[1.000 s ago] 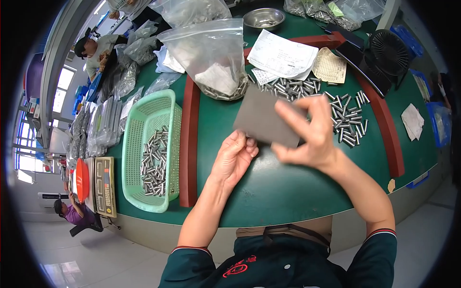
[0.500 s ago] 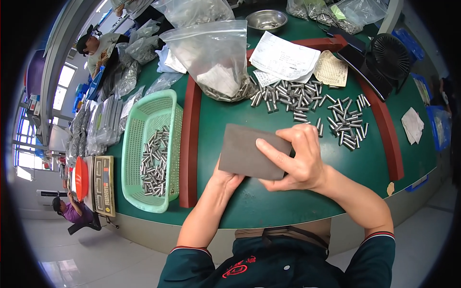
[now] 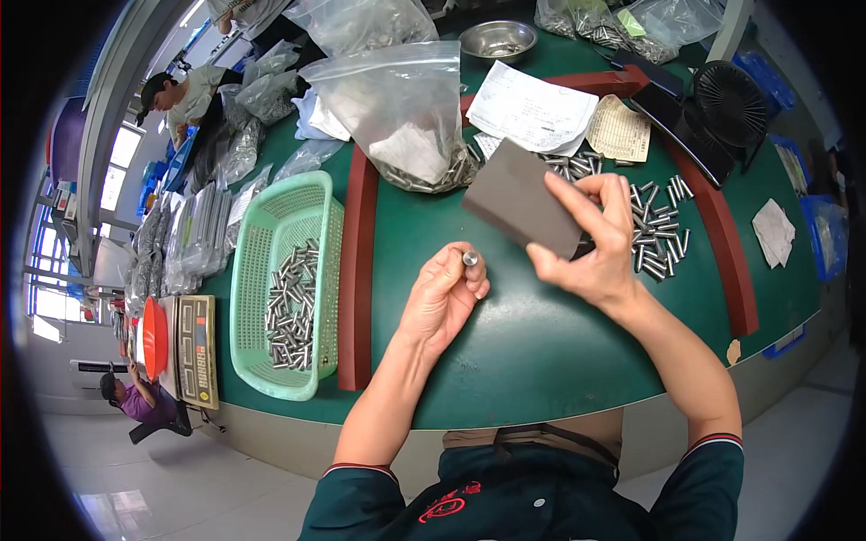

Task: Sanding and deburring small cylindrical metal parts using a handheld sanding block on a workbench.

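My left hand (image 3: 444,293) is closed around a metal pin (image 3: 470,259), whose shiny round end faces up between thumb and fingers. To its right, my right hand (image 3: 591,236) grips a flat grey-brown block (image 3: 525,194) by its right edge. The block looks like a sanding sponge and is tilted above the table, apart from the pin. Behind it, partly covered by the block and right hand, lie loose metal pins (image 3: 657,236). A light-green basket (image 3: 242,298) on the left holds many more such pins (image 3: 290,316).
Dark-red rails (image 3: 354,298) border the green table (image 3: 541,361) area. At the back are a bulging plastic bag (image 3: 397,108), papers (image 3: 532,108), a metal bowl (image 3: 499,41) and a black fan (image 3: 731,104). A scale (image 3: 194,347) stands left; other people sit beyond.
My hands have moved apart. The block has gone up and right with my right hand, off my left hand, where the pin now shows.
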The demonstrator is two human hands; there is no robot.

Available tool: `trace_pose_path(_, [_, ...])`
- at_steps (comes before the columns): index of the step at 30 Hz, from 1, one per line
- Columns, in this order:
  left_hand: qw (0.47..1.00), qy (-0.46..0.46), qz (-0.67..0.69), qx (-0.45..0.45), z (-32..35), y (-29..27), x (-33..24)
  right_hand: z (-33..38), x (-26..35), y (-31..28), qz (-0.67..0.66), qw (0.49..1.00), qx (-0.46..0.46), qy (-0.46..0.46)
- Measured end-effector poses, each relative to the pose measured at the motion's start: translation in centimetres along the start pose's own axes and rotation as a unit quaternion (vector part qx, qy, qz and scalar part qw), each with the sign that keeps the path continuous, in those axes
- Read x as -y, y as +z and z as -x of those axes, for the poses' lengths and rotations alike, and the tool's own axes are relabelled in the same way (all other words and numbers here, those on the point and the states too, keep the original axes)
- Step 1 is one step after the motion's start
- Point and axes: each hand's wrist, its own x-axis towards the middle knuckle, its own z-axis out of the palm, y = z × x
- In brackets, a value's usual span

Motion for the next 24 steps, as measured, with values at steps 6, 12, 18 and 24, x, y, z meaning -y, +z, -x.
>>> trace_pose_path(6, [0.996, -0.017, 0.001, -0.083, 1.6, 1.0, 0.0, 1.3, 4.7, 0.2, -0.06, 0.99, 0.041, -0.124])
trace_pose_path(12, [0.995, 0.015, -0.075, -0.058, -0.1, 2.4, -0.1, 0.7, 2.5, -0.2, -0.034, 0.998, -0.008, -0.06])
trace_pose_path(18, [0.998, 0.041, -0.052, 0.017, 0.0, 0.5, 0.1, -0.4, -0.3, 0.3, 0.03, 0.999, 0.004, 0.03])
trace_pose_path(24, [0.998, 0.008, 0.023, -0.05, -0.1, 1.1, 0.4, 0.5, 2.5, 0.2, -0.06, 0.998, 0.009, -0.03])
